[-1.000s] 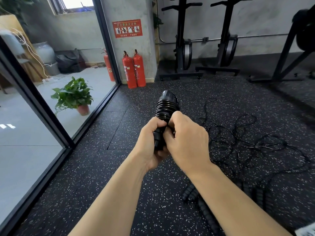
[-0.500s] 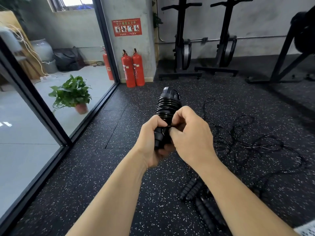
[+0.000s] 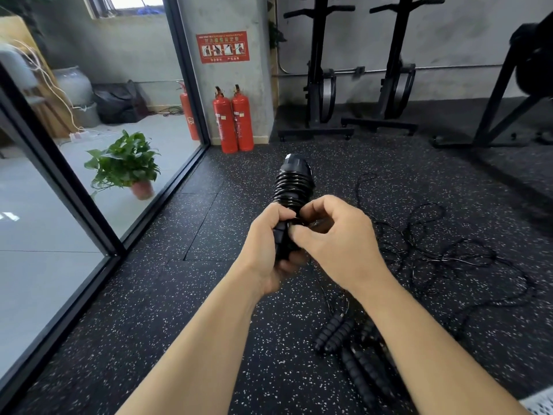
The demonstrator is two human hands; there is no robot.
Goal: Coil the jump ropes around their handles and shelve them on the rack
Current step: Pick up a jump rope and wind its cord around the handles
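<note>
My left hand (image 3: 264,250) grips the lower part of a pair of black jump rope handles (image 3: 292,184) held upright in front of me. Shiny black rope is coiled in tight turns around their upper part. My right hand (image 3: 335,235) pinches the rope right beside the handles, thumb and fingertips close to the coil. More jump rope handles (image 3: 335,333) lie on the floor under my right forearm. A tangle of thin black rope (image 3: 434,250) spreads over the floor to the right.
A glass wall with a black frame (image 3: 74,199) runs along the left, a potted plant (image 3: 125,166) behind it. Two red fire extinguishers (image 3: 233,121) stand at a concrete pillar. Black exercise machines (image 3: 320,85) line the far wall. The floor is speckled black rubber.
My right hand has turned and opened a little, its fingers shifting around the handles while my left hand keeps its grip. The view has tilted down slightly.
</note>
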